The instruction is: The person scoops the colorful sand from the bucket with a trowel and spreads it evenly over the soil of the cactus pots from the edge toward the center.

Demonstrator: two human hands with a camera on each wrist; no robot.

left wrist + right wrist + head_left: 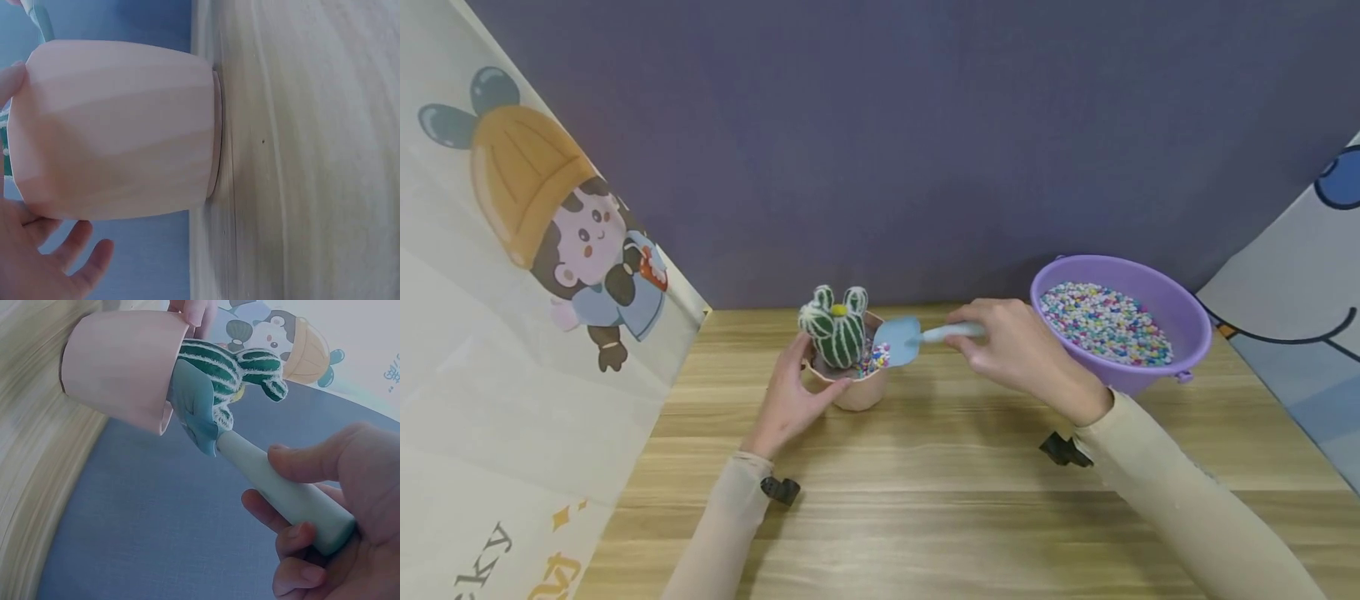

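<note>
With my left hand [789,400] half spread, I grip the pot [860,394]; my curled right hand [1018,350] holds the scoop [905,339].

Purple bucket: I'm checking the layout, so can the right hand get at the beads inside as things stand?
Probably yes: the right hand, holding the blue shovel, appears beside the purple bucket, whose top is open, and nothing visible covers the beads.
</note>
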